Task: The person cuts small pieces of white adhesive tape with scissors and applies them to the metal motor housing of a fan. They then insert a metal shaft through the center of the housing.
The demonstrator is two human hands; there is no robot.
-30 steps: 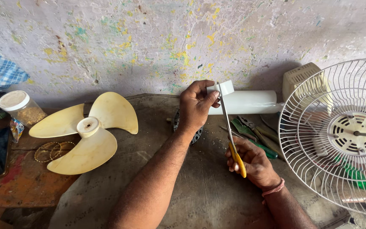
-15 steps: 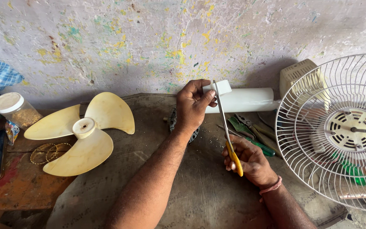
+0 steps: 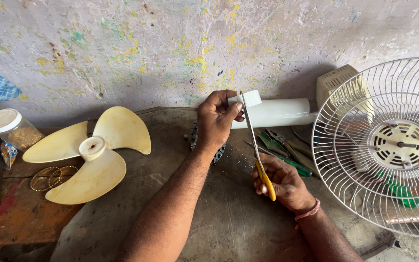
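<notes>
Nearest, at the lower right of the frame, the right hand is curled shut around the yellow handle of a screwdriver, a reddish cord around its wrist. The thin metal shaft slants up and slightly left from that hand, and its tip meets the small white end block of a white tube just above the middle of the frame. The left hand, reaching in from the bottom centre on a long forearm, is closed on that end of the tube, thumb on the near side and fingers wrapped over the top. The tube lies level and runs to the right, toward a pale ribbed plastic housing at the upper right.

Under the left hand a dark round metal part peeks out on the tabletop, which is grey, worn and dusted with small crumbs. Just right of the screwdriver shaft lie several hand tools with green handles, close together and partly behind the right hand. A white wire fan guard fills the right edge of the frame, standing tilted, with a round hub and a bare spindle showing through its wires.

At the left of the frame a cream three-bladed fan propeller lies flat, and beside it lie thin wire rings on a reddish board. Farther left stands a clear jar with a white lid. Behind everything rises a wall flecked with yellow, green and blue paint.
</notes>
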